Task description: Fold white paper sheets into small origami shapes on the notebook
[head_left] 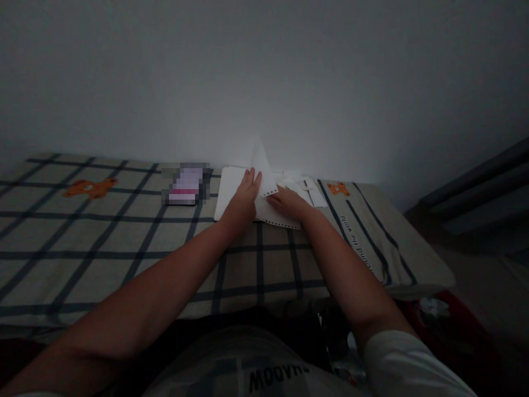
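Your right hand (pixel 285 201) pinches a hole-edged sheet (pixel 263 168). Left of it, your left hand (pixel 244 199) (fingers extended) lies against white paper (pixel 226 190).

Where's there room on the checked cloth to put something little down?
The checked cloth looks bare between the left bear print and the blurred-out purple thing, and again between the right bear print and the cloth's right edge. It's crowded in the middle: left hand, right hand and white papers.
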`<state>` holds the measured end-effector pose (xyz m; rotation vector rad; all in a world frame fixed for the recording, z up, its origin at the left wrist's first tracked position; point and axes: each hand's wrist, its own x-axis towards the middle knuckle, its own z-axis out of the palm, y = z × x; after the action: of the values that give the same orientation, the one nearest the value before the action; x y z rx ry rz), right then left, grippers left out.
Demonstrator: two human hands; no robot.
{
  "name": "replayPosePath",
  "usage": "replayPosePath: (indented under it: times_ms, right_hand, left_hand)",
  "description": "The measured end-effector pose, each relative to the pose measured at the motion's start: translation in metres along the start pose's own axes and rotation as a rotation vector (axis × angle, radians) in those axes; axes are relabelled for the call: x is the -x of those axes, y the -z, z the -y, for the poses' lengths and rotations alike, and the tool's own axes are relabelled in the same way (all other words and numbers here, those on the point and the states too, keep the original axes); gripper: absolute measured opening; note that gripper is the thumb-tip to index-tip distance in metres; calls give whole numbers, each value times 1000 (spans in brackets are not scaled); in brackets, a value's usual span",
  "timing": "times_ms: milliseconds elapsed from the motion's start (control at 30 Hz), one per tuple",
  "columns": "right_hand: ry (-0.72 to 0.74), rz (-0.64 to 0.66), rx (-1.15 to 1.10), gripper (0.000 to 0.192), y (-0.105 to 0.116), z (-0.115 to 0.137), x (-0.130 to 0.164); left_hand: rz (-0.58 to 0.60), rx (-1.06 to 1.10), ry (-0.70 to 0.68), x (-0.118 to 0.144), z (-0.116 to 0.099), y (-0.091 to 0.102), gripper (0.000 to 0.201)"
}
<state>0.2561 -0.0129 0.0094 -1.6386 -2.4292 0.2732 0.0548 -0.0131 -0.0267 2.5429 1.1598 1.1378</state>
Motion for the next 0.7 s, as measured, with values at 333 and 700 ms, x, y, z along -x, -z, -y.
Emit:
replayPosePath:
  times_ms: [333,700]
  right_hand:
    - [80,17,57,55,-8,-22,-7]
    - [36,22,72,62,-10,-22,-12]
  left_hand:
    - [-132,-158,-132,-10,-2,30,79]
    - [-304,-301,-229,-10,-37,73,52]
